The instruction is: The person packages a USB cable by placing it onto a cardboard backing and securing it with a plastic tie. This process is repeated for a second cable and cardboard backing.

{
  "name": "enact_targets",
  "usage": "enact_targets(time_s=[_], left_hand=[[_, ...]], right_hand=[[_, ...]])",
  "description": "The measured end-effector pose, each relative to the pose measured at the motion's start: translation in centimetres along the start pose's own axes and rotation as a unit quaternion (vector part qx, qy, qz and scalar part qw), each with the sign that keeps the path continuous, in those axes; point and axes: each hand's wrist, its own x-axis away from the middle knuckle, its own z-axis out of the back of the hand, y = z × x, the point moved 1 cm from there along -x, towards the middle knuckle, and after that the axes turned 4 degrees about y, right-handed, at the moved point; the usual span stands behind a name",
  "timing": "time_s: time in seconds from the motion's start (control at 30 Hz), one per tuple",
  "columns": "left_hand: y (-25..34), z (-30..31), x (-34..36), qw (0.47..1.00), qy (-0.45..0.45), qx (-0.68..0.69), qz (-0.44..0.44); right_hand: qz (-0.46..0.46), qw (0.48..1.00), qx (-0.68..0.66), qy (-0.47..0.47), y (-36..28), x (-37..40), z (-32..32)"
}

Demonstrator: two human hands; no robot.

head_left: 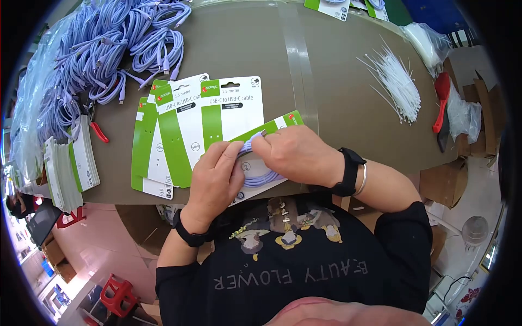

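A coiled lilac USB-C cable [262, 179] lies against a green-and-white packaging card [280, 124], tilted near the table's front edge. My left hand [215, 175] pinches the coil's left side, thumb and fingers closed. From the right, my right hand [296, 154] grips the same cable near its upper part, its fingers curled; a metal connector tip shows just above them. Whether a tie goes around the coil is hidden by my fingers. Just beyond my left hand, several flat cards [232, 111] overlap, printed "USB-C to USB-C cable".
A big heap of lilac cables [109, 49] lies back left, beside a plastic bag [41, 70]. Stacked cards [68, 168] stand at the left edge near a red-handled tool [99, 132]. White cable ties [397, 84] and a red-handled brush [442, 100] lie right.
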Motion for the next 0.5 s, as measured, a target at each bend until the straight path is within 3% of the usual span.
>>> enact_targets(time_s=[0.17,0.4,0.5], left_hand=[[0.2,0.0,0.0,0.999,0.029,-0.006,0.023],[0.0,0.0,-0.1,0.998,0.044,0.011,0.038],[-0.2,0.0,0.3,0.998,0.043,0.019,0.043]], right_hand=[[-0.058,0.987,-0.139,0.048,1.9,-0.7,1.9],[0.008,0.998,-0.049,0.047,1.8,-1.0,0.7],[-0.019,0.996,-0.061,0.063,1.4,-0.6,1.0]])
